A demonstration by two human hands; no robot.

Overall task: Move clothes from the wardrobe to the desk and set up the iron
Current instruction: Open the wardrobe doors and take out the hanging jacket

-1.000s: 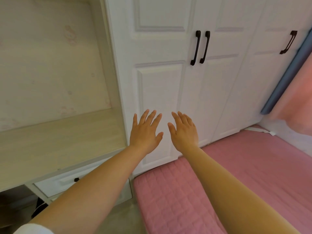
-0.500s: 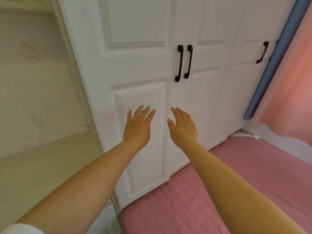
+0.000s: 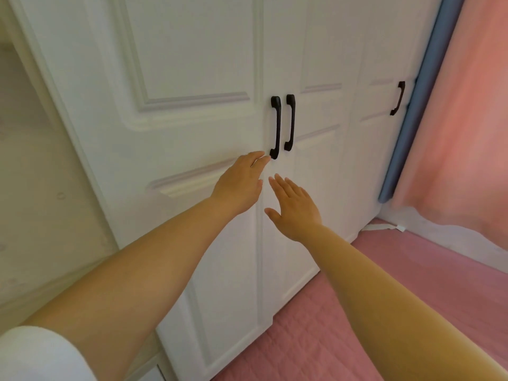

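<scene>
three black door handles (image 3: 275, 127), two hands (image 3: 238, 185), one pink curtain (image 3: 464, 111), one pink mat (image 3: 412, 270)

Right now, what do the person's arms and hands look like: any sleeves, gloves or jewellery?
Both forearms are bare. The left arm has a white sleeve showing at the bottom corner. No sleeve shows on the right arm. The left hand and right hand wear no gloves, rings or watch.

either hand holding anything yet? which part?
Nothing held. Left hand is open, fingertips reaching the bottom end of the left door handle, not curled round it. Right hand is open, lower, apart from the right door handle.
</scene>
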